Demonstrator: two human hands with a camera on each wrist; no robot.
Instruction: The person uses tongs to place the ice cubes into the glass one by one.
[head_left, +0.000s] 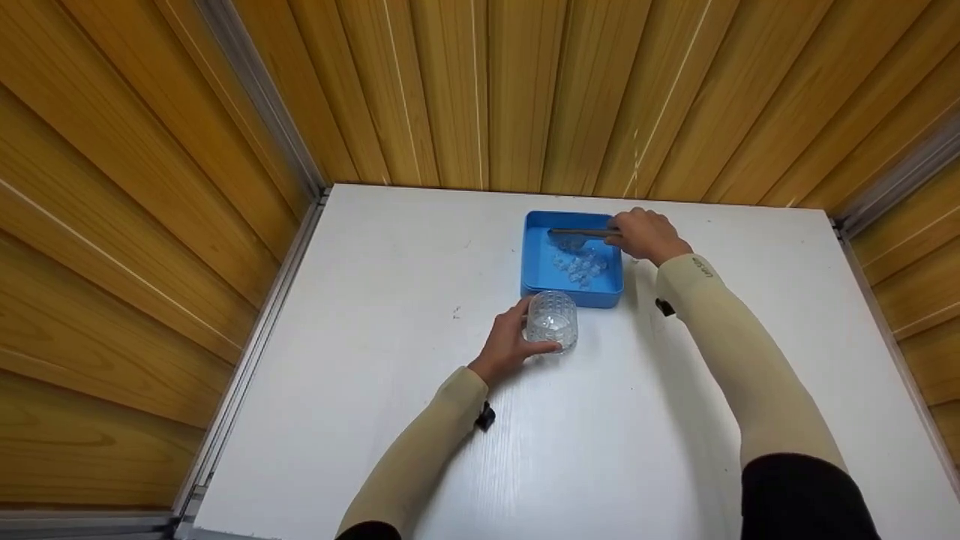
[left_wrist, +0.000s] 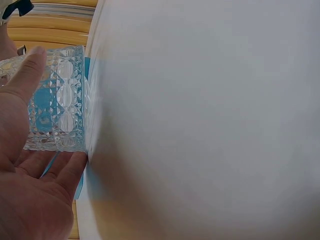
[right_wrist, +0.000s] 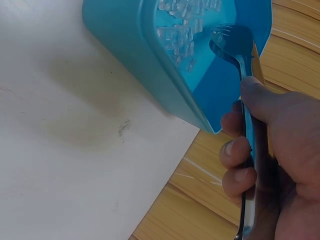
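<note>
My left hand (head_left: 507,346) holds a clear, patterned glass (head_left: 553,319), which stands on the white table at the near edge of a blue tray. In the left wrist view the thumb lies along one side of the glass (left_wrist: 60,95) and the fingers along the other. My right hand (head_left: 646,236) grips metal tongs (head_left: 585,232) over the tray's far right part. In the right wrist view the fork-shaped end of the tongs (right_wrist: 227,42) reaches down inside the tray, beside a heap of clear ice cubes (right_wrist: 177,37); a small clear piece shows at its tip.
The blue tray (head_left: 531,262) sits toward the back of the white table (head_left: 390,300). Wood-patterned walls (head_left: 517,97) rise behind and at both sides, with a metal frame (head_left: 262,97) along the left corner.
</note>
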